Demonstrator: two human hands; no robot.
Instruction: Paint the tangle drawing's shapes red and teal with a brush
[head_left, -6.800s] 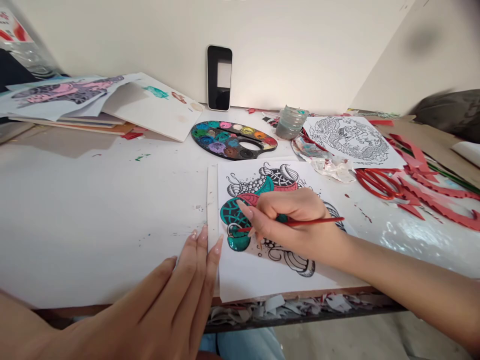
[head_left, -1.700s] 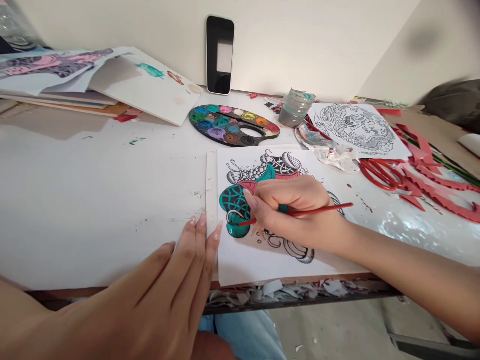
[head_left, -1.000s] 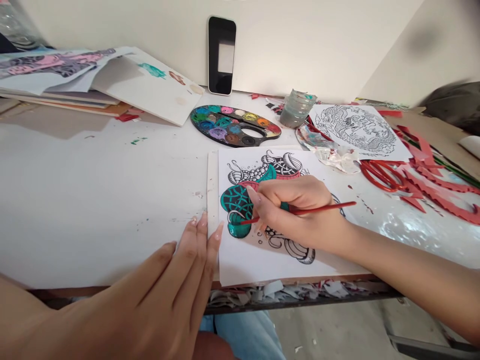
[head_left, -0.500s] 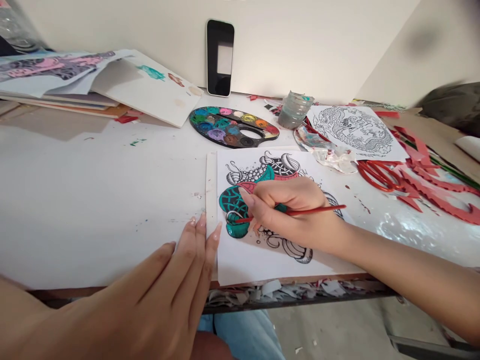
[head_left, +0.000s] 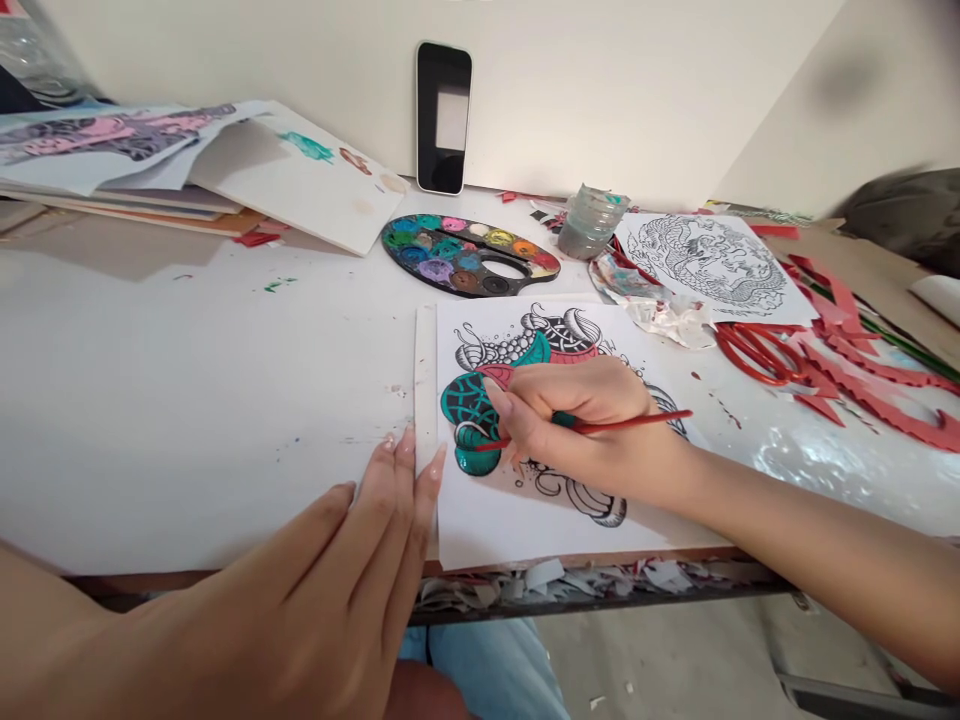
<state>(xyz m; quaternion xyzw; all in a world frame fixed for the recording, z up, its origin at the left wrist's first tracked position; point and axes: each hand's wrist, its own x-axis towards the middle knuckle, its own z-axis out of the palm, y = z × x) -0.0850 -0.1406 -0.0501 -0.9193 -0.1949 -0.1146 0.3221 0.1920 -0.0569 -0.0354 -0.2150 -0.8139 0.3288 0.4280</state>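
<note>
A thin red paintbrush (head_left: 637, 420) is pinched in my right hand (head_left: 577, 420), its tip on the teal rounded shape at the left of the line drawing. The drawing is on a white sheet of paper (head_left: 480, 530), partly filled with teal and pink; my hand hides its middle. My left hand (head_left: 337, 560) lies flat with fingers stretched, its fingertips at the sheet's left edge, holding nothing. Beyond the sheet lies an oval paint palette (head_left: 450, 255) with several colours in its wells.
A cup of cloudy water (head_left: 592, 222) stands right of the palette, near a crumpled stained tissue (head_left: 667, 310). A dragon drawing (head_left: 712, 265), red-handled scissors (head_left: 757, 355) and red paper cutouts (head_left: 885, 400) lie at right. A phone (head_left: 442, 120) leans on the wall; boards (head_left: 300, 190) lie left.
The brush tip has moved slightly down within the teal shape. The whole view has shifted a little; my left hand stays in place beside the sheet.
</note>
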